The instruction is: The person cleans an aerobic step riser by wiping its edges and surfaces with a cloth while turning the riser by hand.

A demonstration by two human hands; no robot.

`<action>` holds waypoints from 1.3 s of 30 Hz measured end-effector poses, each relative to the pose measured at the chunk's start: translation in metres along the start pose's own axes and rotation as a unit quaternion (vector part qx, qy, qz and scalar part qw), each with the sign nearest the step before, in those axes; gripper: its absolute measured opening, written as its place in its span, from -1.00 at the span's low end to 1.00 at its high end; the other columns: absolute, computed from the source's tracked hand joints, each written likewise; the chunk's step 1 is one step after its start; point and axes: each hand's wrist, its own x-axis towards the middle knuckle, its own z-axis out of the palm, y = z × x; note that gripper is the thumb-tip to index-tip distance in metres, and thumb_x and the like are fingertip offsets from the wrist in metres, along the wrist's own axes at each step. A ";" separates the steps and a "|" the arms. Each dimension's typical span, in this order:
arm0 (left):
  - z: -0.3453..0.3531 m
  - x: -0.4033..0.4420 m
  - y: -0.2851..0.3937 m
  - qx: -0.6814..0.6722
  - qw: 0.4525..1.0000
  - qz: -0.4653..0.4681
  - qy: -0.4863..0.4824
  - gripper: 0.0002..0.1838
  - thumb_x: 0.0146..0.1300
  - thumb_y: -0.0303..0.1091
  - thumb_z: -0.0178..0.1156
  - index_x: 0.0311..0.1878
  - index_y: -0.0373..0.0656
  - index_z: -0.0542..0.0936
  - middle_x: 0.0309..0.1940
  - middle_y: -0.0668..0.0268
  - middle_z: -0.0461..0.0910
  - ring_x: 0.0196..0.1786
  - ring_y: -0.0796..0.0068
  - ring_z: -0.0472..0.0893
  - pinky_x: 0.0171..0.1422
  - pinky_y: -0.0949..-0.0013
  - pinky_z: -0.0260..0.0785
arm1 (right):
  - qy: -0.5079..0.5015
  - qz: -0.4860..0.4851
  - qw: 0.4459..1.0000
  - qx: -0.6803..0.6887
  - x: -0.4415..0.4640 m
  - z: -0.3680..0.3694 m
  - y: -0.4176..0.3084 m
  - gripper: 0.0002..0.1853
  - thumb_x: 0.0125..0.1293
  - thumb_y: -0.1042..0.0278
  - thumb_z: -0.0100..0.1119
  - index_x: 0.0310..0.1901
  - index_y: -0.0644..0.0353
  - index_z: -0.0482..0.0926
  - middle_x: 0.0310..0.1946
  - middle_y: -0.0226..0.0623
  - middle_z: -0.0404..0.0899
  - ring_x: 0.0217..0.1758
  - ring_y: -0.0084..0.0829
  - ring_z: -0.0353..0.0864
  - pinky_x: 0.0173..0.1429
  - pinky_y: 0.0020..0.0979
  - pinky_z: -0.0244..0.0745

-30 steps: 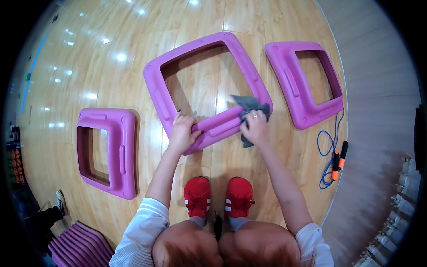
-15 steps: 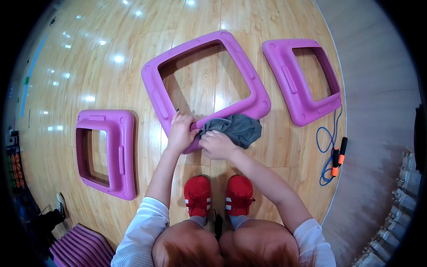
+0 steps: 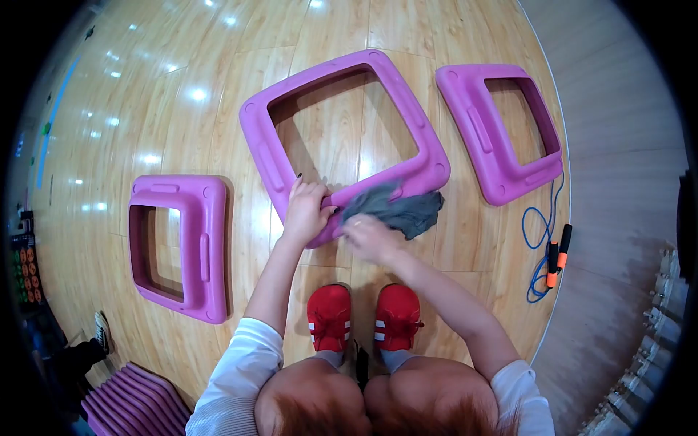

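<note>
A large pink-purple plastic square frame (image 3: 269,163) lies on the wooden floor in front of me, its middle an open hole. My left hand (image 3: 307,211) grips the frame's near left corner, fingers over the inner edge and thumb on top. A dark grey cloth (image 3: 407,212) is bunched over the near side of the frame, its loose end hanging past the edge. My right hand (image 3: 369,238) is closed on the cloth's left end, a little blurred by motion. A ring shows on one of its fingers.
Similar pink frames lie at the left (image 3: 211,247) and at the right (image 3: 472,131). A jump rope (image 3: 556,256) with orange-black handles rests near the wall edge. A stack of purple pieces (image 3: 134,403) stands lower left, beside another person's shoe (image 3: 102,332). My red shoes (image 3: 329,316) are below.
My right hand has shifted slightly right with the cloth, whose loose end now stretches further right. The left hand keeps its grip on the frame. The whole view has shifted a little.
</note>
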 end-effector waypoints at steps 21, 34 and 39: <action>-0.011 0.000 -0.002 0.000 0.999 0.000 -0.051 -0.73 -0.12 -0.45 0.35 -0.29 -0.16 0.54 -0.40 0.21 0.52 -0.15 0.16 0.52 0.39 -0.02 0.07 | 0.341 0.242 0.906 0.063 0.020 -0.065 0.010 -0.83 -0.01 0.64 0.11 -0.31 0.28 0.51 -0.32 -0.16 0.54 -0.17 -0.13 0.53 -0.05 -0.30 0.45; -0.002 -0.007 -0.003 0.031 0.999 0.009 -0.031 -0.74 -0.15 -0.44 0.36 -0.33 -0.23 0.54 -0.42 0.15 0.49 -0.21 0.10 0.48 0.37 0.00 0.10 | 0.001 0.039 0.973 -0.227 0.064 -0.053 0.018 -0.83 0.15 0.21 0.08 -0.29 0.08 0.53 -0.26 -0.31 0.51 -0.08 -0.31 0.49 0.06 -0.29 0.34; -0.007 -0.004 -0.001 0.036 0.998 0.003 -0.045 -0.74 -0.12 -0.43 0.34 -0.31 -0.24 0.55 -0.40 0.15 0.49 -0.17 0.12 0.48 0.39 0.03 0.08 | 0.067 0.015 0.951 -0.302 0.048 -0.110 0.064 -0.86 0.08 0.24 0.15 -0.37 0.07 0.52 -0.36 -0.37 0.50 -0.12 -0.37 0.48 0.09 -0.20 0.30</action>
